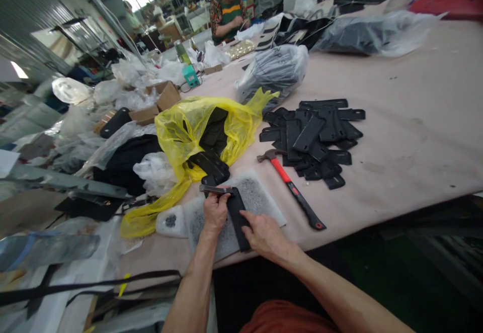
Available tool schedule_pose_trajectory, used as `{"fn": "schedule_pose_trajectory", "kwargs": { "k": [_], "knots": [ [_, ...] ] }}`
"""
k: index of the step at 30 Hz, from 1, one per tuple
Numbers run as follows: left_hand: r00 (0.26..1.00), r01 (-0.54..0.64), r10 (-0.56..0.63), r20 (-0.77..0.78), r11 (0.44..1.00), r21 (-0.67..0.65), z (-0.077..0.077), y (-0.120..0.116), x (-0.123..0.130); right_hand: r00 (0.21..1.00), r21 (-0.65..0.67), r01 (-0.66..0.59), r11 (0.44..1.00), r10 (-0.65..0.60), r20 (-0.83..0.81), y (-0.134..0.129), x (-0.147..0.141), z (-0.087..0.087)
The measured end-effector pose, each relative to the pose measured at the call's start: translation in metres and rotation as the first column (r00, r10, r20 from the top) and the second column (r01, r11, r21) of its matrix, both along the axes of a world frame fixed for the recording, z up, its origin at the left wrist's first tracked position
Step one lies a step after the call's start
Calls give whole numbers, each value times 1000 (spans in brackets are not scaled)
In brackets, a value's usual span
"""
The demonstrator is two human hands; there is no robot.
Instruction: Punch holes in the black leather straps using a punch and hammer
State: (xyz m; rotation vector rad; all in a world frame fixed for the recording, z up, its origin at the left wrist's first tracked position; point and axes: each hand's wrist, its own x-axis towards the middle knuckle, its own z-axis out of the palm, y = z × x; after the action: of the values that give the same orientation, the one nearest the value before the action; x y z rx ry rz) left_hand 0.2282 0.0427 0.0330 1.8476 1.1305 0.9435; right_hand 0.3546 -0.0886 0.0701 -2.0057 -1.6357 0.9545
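My left hand (pixel 216 211) is closed around a flat metal tool (pixel 217 189), which lies across the upper end of a black strip (pixel 237 220). The strip rests on a speckled white board (pixel 260 197) at the table's front edge. My right hand (pixel 264 232) touches the strip's right side, index finger stretched out and thumb apart from it. Right of the board lies a hammer (pixel 296 194) with a red and black handle. Behind it is a pile of black pieces (pixel 313 134). A yellow plastic bag (pixel 177 127) with black pieces inside lies beyond my left hand.
Wrapped bundles (pixel 273 71) lie on the pink table (pixel 407 121) behind the pile. Clear plastic bags and cardboard boxes (pixel 168 96) crowd the left. A small white block (pixel 171 221) sits left of the board. Another person (pixel 226 13) is at the far side.
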Motion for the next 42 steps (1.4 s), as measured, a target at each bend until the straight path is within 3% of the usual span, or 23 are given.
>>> {"fn": "schedule_pose_trajectory", "kwargs": {
  "k": [5, 12, 18, 20, 23, 25, 27, 29, 31, 33, 36, 38, 42],
  "knots": [
    [998, 8, -4, -67, 998, 57, 0, 2, 1, 999, -17, -31, 999, 31, -17, 1, 3, 0],
    [978, 105, -66, -196, 975, 194, 0, 3, 9, 999, -6, -27, 1000, 27, -40, -1, 5, -1],
    [960, 174, -123, -253, 966, 193, 2, 7, 11, 984, 66, -45, 997, 56, -166, -3, 14, 2],
    [957, 180, -128, -260, 966, 186, 1, 8, 10, 984, 121, 23, 992, -1, -177, -4, 28, 2],
    [959, 182, -132, -252, 965, 188, -3, 8, 9, 973, 201, 211, 956, -225, 49, -4, 63, -2],
    [960, 188, -139, -243, 963, 195, -6, 9, 8, 908, 213, 270, 939, -322, 270, -4, 89, -8],
    [959, 192, -141, -244, 961, 201, -9, 9, 8, 849, 147, 277, 950, -313, 425, -3, 111, -14],
    [958, 188, -133, -253, 961, 205, -11, 9, 7, 851, 50, 278, 959, -270, 450, 2, 126, -20],
    [958, 186, -131, -255, 961, 205, -13, 9, 7, 897, -28, 329, 944, -303, 322, 9, 133, -23],
    [960, 196, -144, -240, 959, 207, -14, 9, 6, 897, -175, 431, 885, -442, -30, 18, 134, -23],
    [962, 206, -157, -223, 953, 220, -14, 9, 5, 645, -444, 393, 806, -585, -491, 30, 130, -17],
    [964, 201, -150, -221, 952, 229, -13, 8, 5, 579, -481, 351, 803, -590, -562, 34, 124, -8],
    [966, 190, -141, -217, 955, 226, -10, 7, 5, 599, -367, 424, 828, -560, -572, 31, 110, 33]
  ]
}}
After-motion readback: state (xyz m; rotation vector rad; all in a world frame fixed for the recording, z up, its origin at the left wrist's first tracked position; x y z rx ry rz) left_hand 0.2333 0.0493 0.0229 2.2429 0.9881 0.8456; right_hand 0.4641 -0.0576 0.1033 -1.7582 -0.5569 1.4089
